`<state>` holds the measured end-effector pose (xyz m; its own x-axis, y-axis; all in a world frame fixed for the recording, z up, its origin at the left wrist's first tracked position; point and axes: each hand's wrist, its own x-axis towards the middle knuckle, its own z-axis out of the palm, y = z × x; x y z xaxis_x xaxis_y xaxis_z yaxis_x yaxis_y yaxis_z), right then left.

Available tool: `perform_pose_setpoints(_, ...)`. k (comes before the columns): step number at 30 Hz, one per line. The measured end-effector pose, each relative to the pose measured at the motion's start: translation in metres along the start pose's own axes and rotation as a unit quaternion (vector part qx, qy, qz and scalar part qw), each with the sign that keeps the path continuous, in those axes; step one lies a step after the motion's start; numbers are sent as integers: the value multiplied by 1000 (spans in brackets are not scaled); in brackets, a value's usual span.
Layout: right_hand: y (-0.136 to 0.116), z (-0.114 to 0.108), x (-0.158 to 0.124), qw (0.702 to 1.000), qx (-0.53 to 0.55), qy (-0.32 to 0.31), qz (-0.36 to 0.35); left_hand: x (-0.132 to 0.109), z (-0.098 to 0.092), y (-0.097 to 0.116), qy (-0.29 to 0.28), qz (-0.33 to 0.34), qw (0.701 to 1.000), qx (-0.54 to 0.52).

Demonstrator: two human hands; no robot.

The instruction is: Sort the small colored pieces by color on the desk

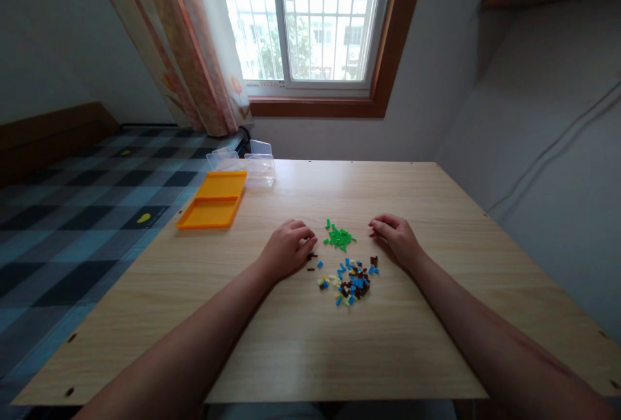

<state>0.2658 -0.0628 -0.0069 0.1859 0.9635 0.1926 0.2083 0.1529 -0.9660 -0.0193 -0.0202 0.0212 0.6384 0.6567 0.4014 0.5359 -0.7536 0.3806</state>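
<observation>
A small pile of green bricks point(339, 237) lies on the wooden table point(301, 355) between my hands. Just nearer to me sits a mixed pile of blue, brown and pale yellow bricks point(352, 279). My left hand point(287, 248) rests on the table left of the green pile, fingers curled under, their tips beside a few stray brown and blue bricks point(313, 260). My right hand point(395, 237) lies right of the green pile, fingers curled together and pointing at it. Whether either hand holds a brick is hidden.
An open orange tray point(213, 200) sits at the table's far left edge, with clear plastic boxes point(259, 167) behind it. A bed with a checked blue cover point(72, 226) runs along the left. A window and curtain stand behind the table; a grey wall is on the right.
</observation>
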Motion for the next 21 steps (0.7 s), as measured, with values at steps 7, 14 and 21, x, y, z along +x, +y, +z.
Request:
perform_pose_setpoints(7,-11,-1,-62,927,-315,-113,-168,-34,-1,34,-86,62,994,9)
perform_pose_setpoints(14,-8,-4,-110,843,-486,-173,-155,-56,4,48,-189,23,979,77)
perform_pose_setpoints(21,-23,24,-106,826,-495,-233,-134,-52,11,57,-211,19,973,89)
